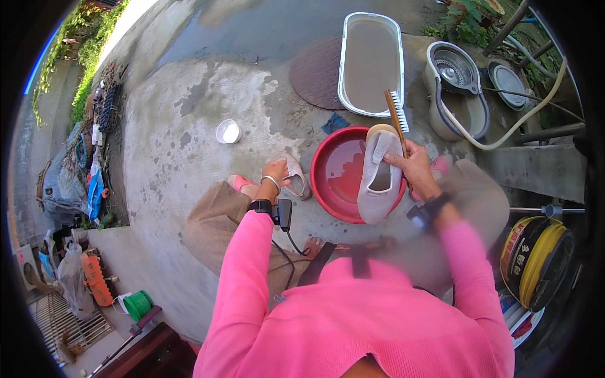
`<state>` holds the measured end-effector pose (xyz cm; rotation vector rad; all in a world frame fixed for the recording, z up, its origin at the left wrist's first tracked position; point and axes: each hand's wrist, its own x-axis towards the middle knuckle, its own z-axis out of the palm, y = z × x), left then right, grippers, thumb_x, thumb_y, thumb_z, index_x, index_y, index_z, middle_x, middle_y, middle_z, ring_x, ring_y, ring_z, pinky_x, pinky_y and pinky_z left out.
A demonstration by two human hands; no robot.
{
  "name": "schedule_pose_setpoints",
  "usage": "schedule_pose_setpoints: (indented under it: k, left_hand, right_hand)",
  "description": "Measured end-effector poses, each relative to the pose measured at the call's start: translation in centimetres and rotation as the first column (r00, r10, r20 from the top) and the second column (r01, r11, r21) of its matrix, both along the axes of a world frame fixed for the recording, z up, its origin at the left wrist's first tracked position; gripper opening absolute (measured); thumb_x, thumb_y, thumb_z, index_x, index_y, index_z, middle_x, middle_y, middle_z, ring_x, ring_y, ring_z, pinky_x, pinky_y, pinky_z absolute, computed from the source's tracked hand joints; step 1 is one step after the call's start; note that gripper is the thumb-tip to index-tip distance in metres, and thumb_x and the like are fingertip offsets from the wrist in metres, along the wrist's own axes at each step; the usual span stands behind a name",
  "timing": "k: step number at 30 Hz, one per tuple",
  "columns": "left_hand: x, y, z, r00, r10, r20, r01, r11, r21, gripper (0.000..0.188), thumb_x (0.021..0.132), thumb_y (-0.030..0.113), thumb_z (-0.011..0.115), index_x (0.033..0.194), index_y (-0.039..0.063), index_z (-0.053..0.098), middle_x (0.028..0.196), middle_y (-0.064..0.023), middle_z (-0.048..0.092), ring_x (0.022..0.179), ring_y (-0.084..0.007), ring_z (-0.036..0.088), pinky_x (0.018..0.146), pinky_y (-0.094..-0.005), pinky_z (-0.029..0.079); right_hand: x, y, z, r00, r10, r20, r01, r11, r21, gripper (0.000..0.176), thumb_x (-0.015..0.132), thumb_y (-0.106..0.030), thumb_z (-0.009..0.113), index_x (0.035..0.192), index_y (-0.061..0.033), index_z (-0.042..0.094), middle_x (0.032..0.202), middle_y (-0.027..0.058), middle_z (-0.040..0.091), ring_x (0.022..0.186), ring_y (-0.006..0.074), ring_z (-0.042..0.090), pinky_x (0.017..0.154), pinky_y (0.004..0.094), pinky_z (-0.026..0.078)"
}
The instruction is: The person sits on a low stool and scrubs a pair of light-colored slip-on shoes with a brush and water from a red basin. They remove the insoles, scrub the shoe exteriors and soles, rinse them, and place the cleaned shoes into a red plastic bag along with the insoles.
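My right hand (pixel 413 165) holds a pale slip-on shoe (pixel 378 179) together with a wooden-handled scrubbing brush (pixel 396 113), whose white bristles point to the right. The shoe hangs over the right part of a red plastic basin (pixel 326 146) with liquid inside. My left hand (pixel 276 172) is beside a second pale shoe (pixel 298 177) on the concrete and partly covers it; whether the fingers touch it or hold anything is unclear. Ahead and to the left, a small clear cup (pixel 229 132) with white contents stands on the ground.
Beyond the basin, a white tub (pixel 341 71) of murky water overlaps a round metal cover (pixel 312 75). A dark cloth (pixel 335 123) lies between tub and basin. To the right are a grey-and-white mop bucket (pixel 432 108), a pale hose (pixel 524 131) and a yellow-and-black bucket (pixel 534 264).
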<state>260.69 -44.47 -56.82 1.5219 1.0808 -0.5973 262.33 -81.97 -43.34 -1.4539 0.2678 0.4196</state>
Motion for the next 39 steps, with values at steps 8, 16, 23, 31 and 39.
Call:
schedule_pose_setpoints:
  k: [8, 16, 23, 31, 39]
  left_hand:
    - [-7.2, 2.9, -15.5, 0.928, -0.045, -0.369, 0.117, 0.977, 0.177, 0.039, 0.083, 0.026, 0.065, 0.115, 0.005, 0.058, 0.092, -0.0073, 0.064, 0.083, -0.0207, 0.062, 0.059, -0.0377, 0.054]
    - [-7.1, 2.0, -18.3, 0.886, -0.069, -0.459, 0.184, 0.96, 0.21, 0.036, 0.082, 0.026, 0.067, 0.105, -0.002, 0.063, 0.087, -0.0115, 0.067, 0.069, -0.0216, 0.065, 0.052, -0.0336, 0.053]
    - [-7.2, 5.3, -21.6, 0.429, -0.837, -0.339, 0.892, 0.334, 0.304, 0.032, 0.078, 0.02, 0.062, 0.104, 0.001, 0.065, 0.096, -0.0155, 0.067, 0.088, -0.0308, 0.065, 0.077, -0.0449, 0.052]
    - [-1.4, 4.2, -9.4, 0.923, 0.384, -0.021, -0.36, 0.845, -0.394, 0.008, 0.075, 0.011, 0.055, 0.082, 0.007, 0.052, 0.085, -0.0077, 0.056, 0.075, -0.034, 0.061, 0.067, -0.0523, 0.051]
    - [3.6, -0.3, 2.2, 0.722, 0.081, 0.687, 0.017, 0.991, -0.135, 0.016, 0.076, -0.002, 0.058, 0.067, 0.009, 0.049, 0.073, 0.0036, 0.052, 0.076, -0.01, 0.056, 0.073, -0.0392, 0.053]
  right_hand:
    - [0.5, 1.6, -2.4, 0.991, 0.113, -0.076, -0.119, 0.989, -0.082, 0.039, 0.072, -0.011, 0.08, 0.104, 0.0006, 0.061, 0.093, 0.0042, 0.066, 0.083, 0.0096, 0.06, 0.075, 0.0251, 0.049]
    - [1.2, 2.2, -3.0, 0.976, 0.182, -0.12, -0.197, 0.973, -0.125, 0.04, 0.073, -0.014, 0.08, 0.106, 0.0, 0.06, 0.095, 0.0021, 0.065, 0.085, 0.0082, 0.058, 0.076, 0.024, 0.047]
    - [1.0, 2.3, -3.5, 0.986, 0.117, -0.117, -0.124, 0.991, -0.057, 0.041, 0.072, -0.013, 0.08, 0.106, 0.0003, 0.06, 0.094, 0.0017, 0.064, 0.084, 0.0073, 0.057, 0.075, 0.0236, 0.047]
    - [1.2, 2.2, -1.6, 0.979, 0.156, -0.134, -0.154, 0.988, 0.024, 0.044, 0.073, -0.013, 0.079, 0.11, 0.0013, 0.059, 0.096, 0.0053, 0.065, 0.087, 0.0098, 0.06, 0.079, 0.0253, 0.048]
    - [1.6, 2.9, 1.6, 0.976, 0.215, -0.039, -0.195, 0.936, 0.293, 0.044, 0.075, -0.011, 0.077, 0.113, 0.0016, 0.058, 0.102, 0.006, 0.065, 0.091, 0.0109, 0.06, 0.082, 0.0258, 0.048]
